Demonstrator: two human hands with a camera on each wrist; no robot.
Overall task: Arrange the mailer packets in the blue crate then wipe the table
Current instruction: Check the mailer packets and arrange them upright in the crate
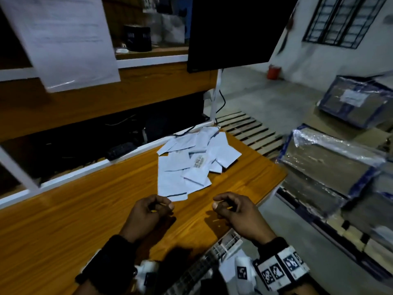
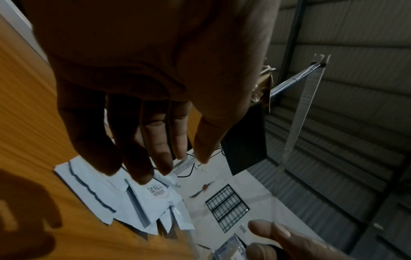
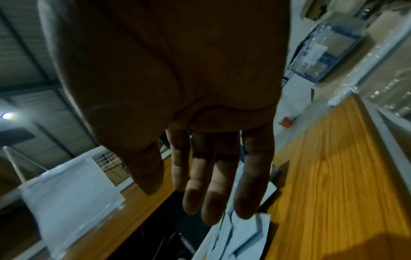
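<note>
Mailer packets (image 1: 194, 165) heaped in a loose, overlapping pile at centre frame of the head view, on the wooden surface (image 1: 89, 209), running from the middle up toward the upper right corner of that surface. Long axis of the pile angled the same way, lower left to upper right; nearest packet's dark-edged end pointing down-frame at the hands. Left hand (image 1: 148, 211) and right hand (image 1: 236, 211) both low in the frame, hovering just below the pile, side by side with a gap between. Fingers of each loosely curled in the head view, slack and hanging in the wrist views, gripping nothing. Left fingertips (image 2: 142, 174) just short of the nearest packet's edge in the left wrist view; right fingertips (image 3: 213, 211) over pale packet corners at the bottom of the right wrist view. Left hand judged a shade nearer the closest packet, right hand better lined up with the pile's right flank. Next move likely a forward, up-frame reach by both. No blue crate clearly visible; white slatted object (image 1: 223, 248) at the bottom edge, too cropped to identify.
</note>
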